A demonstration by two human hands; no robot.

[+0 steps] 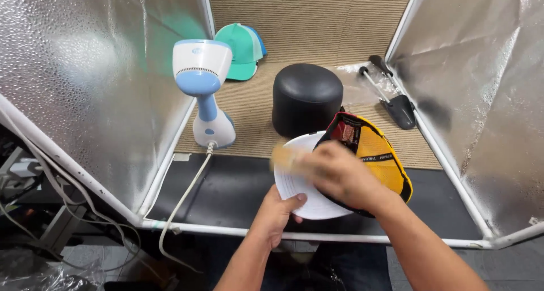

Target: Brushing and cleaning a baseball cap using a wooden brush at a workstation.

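The steamer stands idle at the left, its cord trailing off; the teal cap and black dome form wait behind. My left hand pinches the white brim of the yellow-and-black cap, held upside down over the dark mat. My right hand, blurred, presses on it; its fingers' grip I cannot tell. Cap not yet on the form.
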